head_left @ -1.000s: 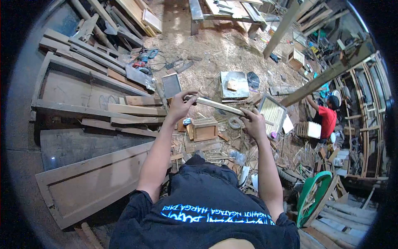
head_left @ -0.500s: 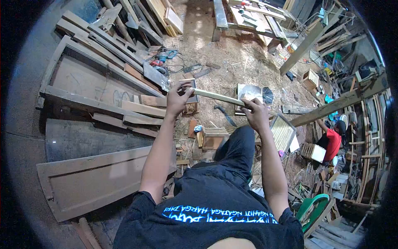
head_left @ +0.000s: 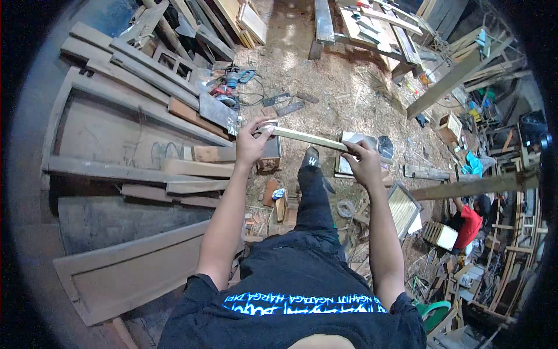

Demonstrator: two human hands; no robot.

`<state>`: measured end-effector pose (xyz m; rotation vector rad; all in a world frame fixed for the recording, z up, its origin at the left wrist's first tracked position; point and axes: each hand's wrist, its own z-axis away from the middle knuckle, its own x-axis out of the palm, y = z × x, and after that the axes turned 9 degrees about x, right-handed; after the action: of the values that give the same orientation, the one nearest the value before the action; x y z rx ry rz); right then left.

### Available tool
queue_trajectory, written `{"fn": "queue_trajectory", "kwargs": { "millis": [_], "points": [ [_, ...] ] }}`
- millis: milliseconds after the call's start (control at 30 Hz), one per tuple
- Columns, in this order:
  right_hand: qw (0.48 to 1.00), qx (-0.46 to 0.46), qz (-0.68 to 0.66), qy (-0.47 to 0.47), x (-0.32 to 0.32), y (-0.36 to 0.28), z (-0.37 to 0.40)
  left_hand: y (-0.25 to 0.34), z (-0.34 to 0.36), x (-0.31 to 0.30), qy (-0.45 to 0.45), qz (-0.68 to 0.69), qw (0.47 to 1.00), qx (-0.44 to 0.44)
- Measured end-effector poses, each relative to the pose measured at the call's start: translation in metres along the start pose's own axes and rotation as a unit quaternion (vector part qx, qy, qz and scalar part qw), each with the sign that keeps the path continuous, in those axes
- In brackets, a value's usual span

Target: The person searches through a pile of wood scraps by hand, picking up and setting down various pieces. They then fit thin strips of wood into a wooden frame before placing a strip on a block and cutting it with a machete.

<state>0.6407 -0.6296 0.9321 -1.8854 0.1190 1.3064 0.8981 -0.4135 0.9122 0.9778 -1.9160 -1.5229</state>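
Observation:
A thin, pale wooden strip (head_left: 308, 138) is held out in front of me, nearly level and dipping slightly to the right. My left hand (head_left: 252, 142) grips its left end, fingers curled around it. Near the right end, my right hand (head_left: 365, 164) pinches the strip between thumb and fingers. Below it, my leg (head_left: 314, 200) and shoe stretch forward over the littered floor. A wooden box (head_left: 269, 156) stands behind my left hand, and a pale, flat-topped object (head_left: 356, 141) is partly hidden behind my right.
Door panels (head_left: 136, 262) and long boards (head_left: 145, 70) lie on the left. Power tools (head_left: 232, 78) with cords sit on the floor ahead. A slanting beam (head_left: 471, 186) and a slatted frame (head_left: 398, 210) are at right. Beyond, a person in a red shirt (head_left: 468, 225) crouches by a slatted crate (head_left: 440, 235).
My leg has swung forward, bringing the shoe into view beneath the strip. The surroundings have shifted in view, while both hands keep hold of the strip.

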Motion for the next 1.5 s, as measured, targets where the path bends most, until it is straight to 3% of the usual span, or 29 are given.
{"fn": "queue_trajectory", "kwargs": {
  "millis": [133, 267, 333, 400, 433, 533, 633, 800, 1000, 1067, 1100, 1133, 1200, 1267, 1500],
  "points": [
    [0.999, 0.014, -0.029, -0.026, 0.02, 0.03, -0.102, -0.05, -0.086, 0.029, 0.028, 0.024, 0.998, -0.043],
    [0.997, 0.056, -0.027, -0.044, 0.035, 0.077, -0.211, -0.1, -0.191, 0.061, -0.009, -0.047, 0.996, -0.073],
    [0.994, 0.09, -0.04, -0.051, 0.029, 0.084, -0.246, -0.082, -0.24, 0.078, -0.053, -0.126, 0.987, -0.08],
    [0.99, 0.112, -0.052, -0.063, 0.013, 0.085, -0.299, -0.083, -0.296, 0.093, -0.058, -0.104, 0.991, -0.055],
    [0.991, 0.107, -0.058, -0.054, 0.009, 0.087, -0.318, -0.079, -0.318, 0.099, -0.065, -0.062, 0.992, -0.093],
    [0.993, 0.093, -0.057, -0.035, -0.001, 0.096, -0.367, -0.066, -0.378, 0.113, -0.089, -0.094, 0.988, -0.088],
    [0.995, 0.09, -0.045, -0.018, -0.012, 0.096, -0.406, -0.072, -0.42, 0.124, -0.091, -0.039, 0.989, -0.107],
    [0.989, 0.139, -0.053, 0.005, -0.024, 0.091, -0.45, -0.088, -0.479, 0.144, -0.08, 0.064, 0.991, -0.083],
    [0.983, 0.163, -0.053, 0.061, -0.012, 0.128, -0.505, -0.111, -0.575, 0.184, -0.166, 0.006, 0.98, -0.112],
    [0.979, 0.183, -0.026, 0.081, -0.019, 0.128, -0.519, -0.124, -0.609, 0.203, -0.16, 0.062, 0.978, -0.118],
    [0.977, 0.188, 0.002, 0.105, -0.016, 0.135, -0.523, -0.121, -0.629, 0.212, -0.21, -0.049, 0.969, -0.12],
    [0.969, 0.222, -0.058, 0.094, -0.024, 0.132, -0.53, -0.126, -0.657, 0.229, -0.23, -0.04, 0.966, -0.108],
    [0.951, 0.279, -0.084, 0.102, -0.037, 0.123, -0.538, -0.143, -0.668, 0.244, -0.209, 0.123, 0.952, -0.187],
    [0.942, 0.303, -0.052, 0.134, -0.049, 0.131, -0.544, -0.152, -0.694, 0.271, -0.256, 0.147, 0.943, -0.157],
    [0.849, 0.461, -0.035, 0.254, -0.08, 0.143, -0.482, -0.119, -0.714, 0.406, -0.478, 0.138, 0.843, -0.206]
  ]
}}
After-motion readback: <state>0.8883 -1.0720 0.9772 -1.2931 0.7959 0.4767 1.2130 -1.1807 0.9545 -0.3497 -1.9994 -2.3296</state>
